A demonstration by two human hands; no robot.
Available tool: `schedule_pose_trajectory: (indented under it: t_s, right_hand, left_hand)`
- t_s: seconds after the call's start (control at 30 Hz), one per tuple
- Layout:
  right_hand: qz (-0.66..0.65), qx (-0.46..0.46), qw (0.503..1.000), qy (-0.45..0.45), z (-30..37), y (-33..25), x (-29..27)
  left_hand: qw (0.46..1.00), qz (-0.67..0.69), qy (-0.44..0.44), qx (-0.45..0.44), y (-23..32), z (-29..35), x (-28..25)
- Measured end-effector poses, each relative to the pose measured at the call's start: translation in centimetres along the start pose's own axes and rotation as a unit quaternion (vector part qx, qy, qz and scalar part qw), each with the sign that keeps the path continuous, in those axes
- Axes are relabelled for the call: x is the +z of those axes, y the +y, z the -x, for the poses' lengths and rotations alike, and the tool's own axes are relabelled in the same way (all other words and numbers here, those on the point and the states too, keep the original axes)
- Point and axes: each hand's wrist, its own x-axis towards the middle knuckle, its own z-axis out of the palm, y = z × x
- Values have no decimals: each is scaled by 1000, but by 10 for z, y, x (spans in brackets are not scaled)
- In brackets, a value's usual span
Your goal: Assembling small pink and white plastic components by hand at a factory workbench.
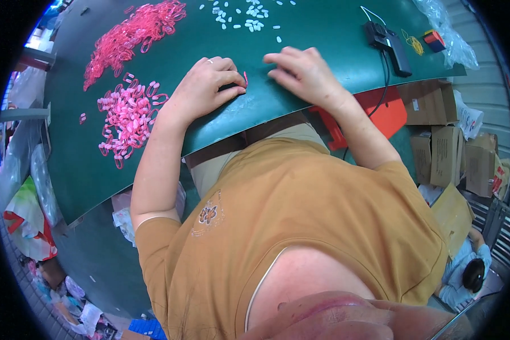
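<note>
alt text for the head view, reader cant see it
A person's left hand pinches a small pink piece at a green table, the right hand close by. To the left lie a heap of pink loops and a smaller pink pile; white pieces lie beyond the hands.

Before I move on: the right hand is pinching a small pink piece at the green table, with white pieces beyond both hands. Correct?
Wrong hand: the head view shows the left hand, not the right hand, pinching the small pink piece. The green table and white pieces stand.
</note>
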Motion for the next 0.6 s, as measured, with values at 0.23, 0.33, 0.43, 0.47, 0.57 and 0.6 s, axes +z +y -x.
schedule_pose_trajectory:
  t_s: [0.23, 0.33, 0.43, 0.47, 0.57, 0.6]
  right_hand:
    - [56, -23, 996, -60, -20, -23, 33]
    - [88, -56, 993, -60, -19, -18, 38]
    - [75, -49, 995, -40, -17, -16, 41]
    - [75, -49, 995, -39, -18, -15, 41]
    - [54, -46, 997, -38, -20, -13, 42]
    - [50, -38, 997, -34, -20, -13, 41]
  left_hand:
    - [1000, -21, -1, -23, -2, -2, 4]
    - [999, 1, 8, -38, -1, -1, 4]
    - [1000, 0, 4, -27, 4, -2, 0]
    - [1000, 2, 4, -19, 5, -2, -1]
    - [999, 8, 29, -16, -6, 1, 2]
    - [999, 7, 30, -16, -8, 2, 4]
